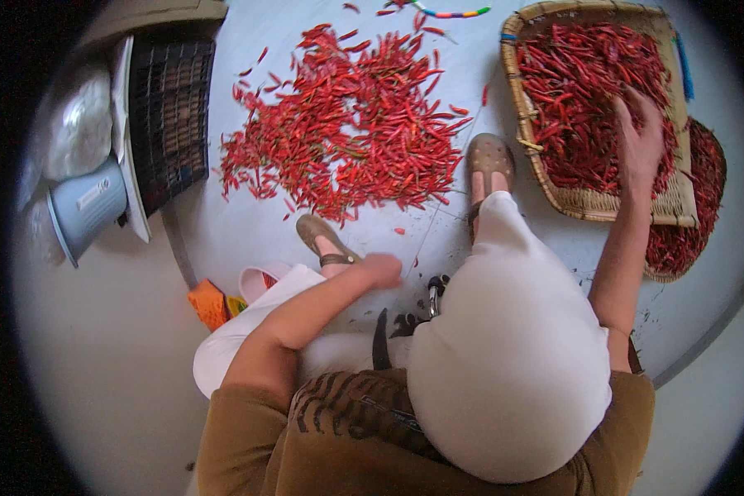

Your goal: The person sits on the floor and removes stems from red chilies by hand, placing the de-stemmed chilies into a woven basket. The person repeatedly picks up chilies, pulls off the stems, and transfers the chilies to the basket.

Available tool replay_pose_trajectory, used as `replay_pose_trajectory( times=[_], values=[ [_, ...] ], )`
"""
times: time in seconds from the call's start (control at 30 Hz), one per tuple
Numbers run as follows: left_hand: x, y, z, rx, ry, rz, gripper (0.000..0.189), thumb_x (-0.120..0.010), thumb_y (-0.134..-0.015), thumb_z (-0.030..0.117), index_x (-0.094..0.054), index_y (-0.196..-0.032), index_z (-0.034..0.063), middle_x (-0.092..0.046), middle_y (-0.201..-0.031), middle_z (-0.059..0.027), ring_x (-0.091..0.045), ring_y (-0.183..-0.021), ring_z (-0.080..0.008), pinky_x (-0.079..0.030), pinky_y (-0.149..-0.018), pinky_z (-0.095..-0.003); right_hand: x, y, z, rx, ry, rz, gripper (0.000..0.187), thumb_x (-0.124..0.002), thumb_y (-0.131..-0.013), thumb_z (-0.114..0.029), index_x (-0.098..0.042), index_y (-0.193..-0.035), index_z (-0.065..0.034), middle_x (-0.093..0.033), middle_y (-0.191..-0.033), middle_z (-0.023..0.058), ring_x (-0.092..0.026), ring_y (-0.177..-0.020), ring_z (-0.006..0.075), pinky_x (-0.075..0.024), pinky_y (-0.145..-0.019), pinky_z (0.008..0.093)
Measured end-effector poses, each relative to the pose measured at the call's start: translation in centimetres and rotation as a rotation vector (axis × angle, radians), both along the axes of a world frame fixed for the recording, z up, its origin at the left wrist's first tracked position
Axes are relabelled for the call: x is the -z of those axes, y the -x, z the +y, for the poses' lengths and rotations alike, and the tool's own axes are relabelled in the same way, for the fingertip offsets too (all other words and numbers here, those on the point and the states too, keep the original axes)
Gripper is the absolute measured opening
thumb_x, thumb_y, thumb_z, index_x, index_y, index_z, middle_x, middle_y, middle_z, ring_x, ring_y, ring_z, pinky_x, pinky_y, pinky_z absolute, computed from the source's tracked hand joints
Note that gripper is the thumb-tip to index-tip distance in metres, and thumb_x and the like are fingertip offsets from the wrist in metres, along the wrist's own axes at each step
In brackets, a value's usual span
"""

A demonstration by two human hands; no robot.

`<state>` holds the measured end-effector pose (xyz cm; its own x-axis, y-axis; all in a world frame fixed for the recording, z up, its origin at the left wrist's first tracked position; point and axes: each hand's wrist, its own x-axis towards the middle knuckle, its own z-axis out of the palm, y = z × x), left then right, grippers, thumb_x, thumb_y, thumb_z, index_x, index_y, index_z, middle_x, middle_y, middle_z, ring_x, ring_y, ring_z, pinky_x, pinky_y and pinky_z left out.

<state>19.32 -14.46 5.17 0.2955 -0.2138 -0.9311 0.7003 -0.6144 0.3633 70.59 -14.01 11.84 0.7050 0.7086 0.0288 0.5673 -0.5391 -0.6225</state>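
My right hand (642, 136) reaches over a woven basket (536, 167) filled with red chili peppers (570, 105); its fingers are spread at the peppers, a little blurred, and nothing shows between them. My left hand (382, 271) is near my left foot, its fingers curled and turned out of sight, so whether it holds anything is hidden. On the tiled floor in front of me lies a wide, loose heap of red chili peppers (347, 118). Partly under the woven basket, at the far right, is a second basket of darker red chili peppers (682, 248).
At the left stand a black plastic crate (170, 118), a light blue bucket (90, 201) on its side and a clear plastic bag (80, 124). An orange packet (208, 304) and a pink container (257, 280) are beside my left leg. A beaded multicoloured cord (452, 14) lies beyond the heap.
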Motion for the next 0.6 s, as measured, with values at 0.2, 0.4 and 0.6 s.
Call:
replay_pose_trajectory(
  times=[0.2, 0.4, 0.6],
  values=[
    [1.1, 0.0, 5.9, -0.677, -0.686, -0.42, 0.038, -0.076, -0.083, 0.019, -0.057, -0.113, 0.0052, -0.06, -0.11, -0.0186, -0.062, -0.102, -0.0406, -0.053, -0.085, -0.0485, 1.4, 8.9, 2.8, -0.238, -0.14, 0.299, 0.031, -0.069, -0.089, -0.003, -0.067, -0.12, -0.0056, -0.067, -0.115, 0.0118, -0.067, -0.097, 0.0248, -0.0531, -0.085, 0.035],
    [1.9, -3.3, 8.3, -0.961, -0.807, -0.501, 0.087, -0.089, -0.069, 0.009, -0.044, -0.144, 0.0128, -0.046, -0.137, -0.0169, -0.05, -0.127, -0.0409, -0.046, -0.105, -0.0468, 10.0, 20.1, 3.7, -0.807, 0.101, 0.436, 0.064, -0.071, -0.077, 0.006, -0.049, -0.135, -0.008, -0.058, -0.124, 0.0167, -0.065, -0.097, 0.0345, -0.0556, -0.083, 0.0424],
    [2.7, -7.2, 9.3, -0.998, -0.943, -0.444, 0.088, -0.09, -0.065, 0.01, -0.048, -0.142, 0.0186, -0.043, -0.138, -0.0163, -0.045, -0.128, -0.0411, -0.042, -0.108, -0.0479, 11.1, 24.6, 5.2, -0.788, 0.283, 0.348, 0.071, -0.069, -0.073, 0.006, -0.044, -0.139, -0.0043, -0.057, -0.121, 0.0221, -0.066, -0.101, 0.0427, -0.057, -0.081, 0.0499]
  ],
)
